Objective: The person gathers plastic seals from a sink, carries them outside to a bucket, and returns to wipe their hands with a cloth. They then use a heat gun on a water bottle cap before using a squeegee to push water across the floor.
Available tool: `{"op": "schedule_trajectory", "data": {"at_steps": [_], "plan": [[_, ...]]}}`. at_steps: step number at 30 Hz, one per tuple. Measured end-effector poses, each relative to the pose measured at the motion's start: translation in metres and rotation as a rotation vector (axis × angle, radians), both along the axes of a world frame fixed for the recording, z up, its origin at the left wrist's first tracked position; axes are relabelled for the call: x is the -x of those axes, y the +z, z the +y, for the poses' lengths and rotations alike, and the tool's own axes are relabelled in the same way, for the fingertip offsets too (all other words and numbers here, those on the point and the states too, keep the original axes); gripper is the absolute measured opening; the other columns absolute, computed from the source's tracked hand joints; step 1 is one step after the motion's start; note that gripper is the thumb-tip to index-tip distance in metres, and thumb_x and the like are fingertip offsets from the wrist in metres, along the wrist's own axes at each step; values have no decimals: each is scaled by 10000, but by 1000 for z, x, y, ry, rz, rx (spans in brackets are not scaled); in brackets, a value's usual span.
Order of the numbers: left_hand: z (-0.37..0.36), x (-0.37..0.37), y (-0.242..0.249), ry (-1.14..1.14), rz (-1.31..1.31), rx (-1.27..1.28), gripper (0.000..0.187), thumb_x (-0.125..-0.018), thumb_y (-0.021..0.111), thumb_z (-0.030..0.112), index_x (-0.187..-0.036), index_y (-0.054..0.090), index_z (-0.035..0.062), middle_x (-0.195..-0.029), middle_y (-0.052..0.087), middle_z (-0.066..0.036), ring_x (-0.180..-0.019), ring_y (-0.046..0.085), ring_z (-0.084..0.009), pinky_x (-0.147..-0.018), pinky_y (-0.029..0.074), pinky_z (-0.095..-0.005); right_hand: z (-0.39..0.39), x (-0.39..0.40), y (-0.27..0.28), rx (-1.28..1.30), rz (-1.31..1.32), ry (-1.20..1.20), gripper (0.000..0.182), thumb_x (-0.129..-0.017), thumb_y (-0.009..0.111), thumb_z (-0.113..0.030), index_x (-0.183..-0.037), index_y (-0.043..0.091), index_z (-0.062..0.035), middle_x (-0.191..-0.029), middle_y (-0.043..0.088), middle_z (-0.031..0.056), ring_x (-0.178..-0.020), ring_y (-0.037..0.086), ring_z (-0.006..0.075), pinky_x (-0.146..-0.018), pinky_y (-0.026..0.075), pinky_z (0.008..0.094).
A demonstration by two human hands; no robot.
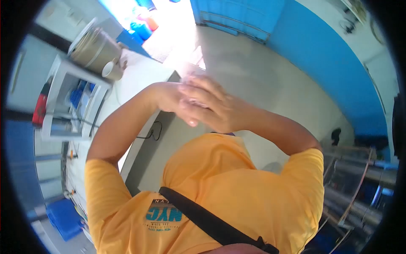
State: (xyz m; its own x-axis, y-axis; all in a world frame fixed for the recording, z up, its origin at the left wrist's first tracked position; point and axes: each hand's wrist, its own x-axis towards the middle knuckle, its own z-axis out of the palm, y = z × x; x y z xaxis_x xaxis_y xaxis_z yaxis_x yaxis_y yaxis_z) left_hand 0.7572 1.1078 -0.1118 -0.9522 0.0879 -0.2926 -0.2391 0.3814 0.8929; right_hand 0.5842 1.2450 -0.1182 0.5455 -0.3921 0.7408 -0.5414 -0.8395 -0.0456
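Observation:
My two hands are together in front of my chest, in the middle of the head view. My right hand (pixel 213 103) lies over my left, its fingers bent across it. Most of my left hand (pixel 171 98) is covered, and its fingers are partly hidden and blurred by motion. One fingertip points down below the right hand's fingers. I see no object between the palms. A yellow T-shirt (pixel 220 186) and a black strap (pixel 203 220) cross my body below.
A white counter (pixel 131 74) runs along my left, with a white mug (pixel 112 70), a large beige container (pixel 95 51) and a white shelf unit (pixel 63 99) on it. A red tool (pixel 40 106) hangs by the shelf. A metal rack (pixel 351 178) stands at right. A bright doorway lies ahead.

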Motion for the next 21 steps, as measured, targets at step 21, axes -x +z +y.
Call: {"op": "schedule_trajectory", "data": {"at_steps": [21], "plan": [[-44,167,-24,509,-395,1054,334,-780,555,284,-1004,701,84,-1015,697,-112,-960,664,-288,-800,532,-413,-125,112,-60,-597,167,-945,126,-824,566,-131,-902,655,-87,-923,686,174,-875,666,362,-740,534,466]]}}
